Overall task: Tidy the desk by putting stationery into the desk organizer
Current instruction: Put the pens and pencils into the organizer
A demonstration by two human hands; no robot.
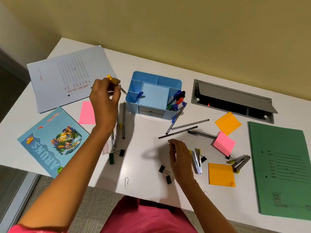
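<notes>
Nearest the person, a paper clip (126,182) lay close to the front edge of the white desk (143,148), with two black binder clips (165,174) just to its right. The right hand (180,161) hovered over that spot, its fingers loosely curled and a little apart, holding nothing that could be seen. A stapler (197,163) lay just beside it on the right, and an orange pad of sticky notes (221,174) sat further right. Loose pencils (178,132) were scattered beyond the hand, in front of the organizer.

To the left, a blue notebook (53,142) rested at the desk's edge, near a pink sticky note (87,113). The left hand (105,100) was raised above the desk, thumb and fingers pinched on a yellow pen (114,81), whose tip pointed toward the blue organizer (154,96). The pen was held just left of the organizer, not yet inside it.

The organizer stood mid-desk, with markers (177,100) upright in its right compartment and one blue pen (139,96) in a left one. A pale file folder (67,78) lay far left, a green folder (282,169) far right.
</notes>
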